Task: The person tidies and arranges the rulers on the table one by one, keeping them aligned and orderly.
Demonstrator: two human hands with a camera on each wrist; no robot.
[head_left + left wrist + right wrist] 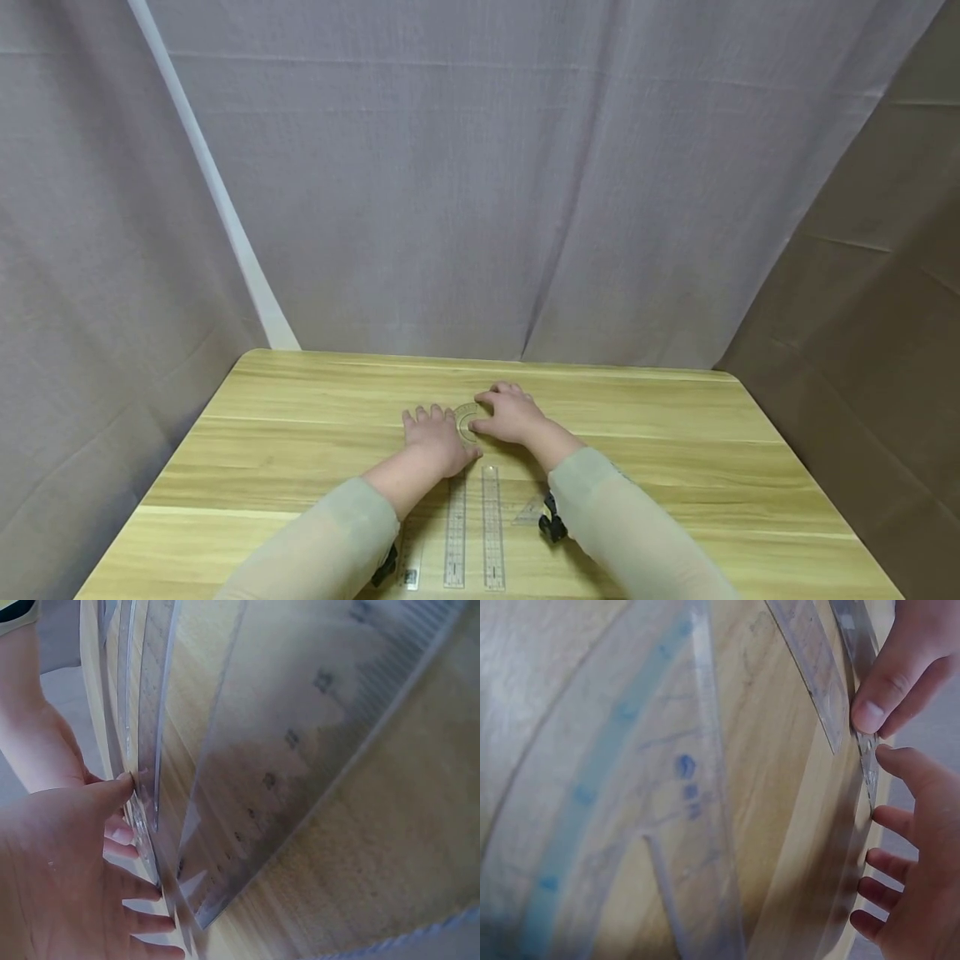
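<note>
A clear protractor (466,410) lies flat on the table between both hands. My left hand (435,440) rests palm down at its left, fingers straight and spread; its thumb (870,716) touches down near the protractor and the end of a clear ruler (455,542). From the right, my right hand (512,415) reaches to the protractor, with thumb (900,761) and index finger apart at its edge and the other fingers extended. A second clear ruler (492,533) lies parallel to the first. Whether the right fingertips press on the protractor is hard to tell.
A clear triangular piece (527,512) with blue markings lies beside the right forearm. Another clear measuring piece (411,567) with numbers is partly hidden by the left sleeve. The wooden table (315,417) ends at grey cloth curtains (420,208) at the back and sides.
</note>
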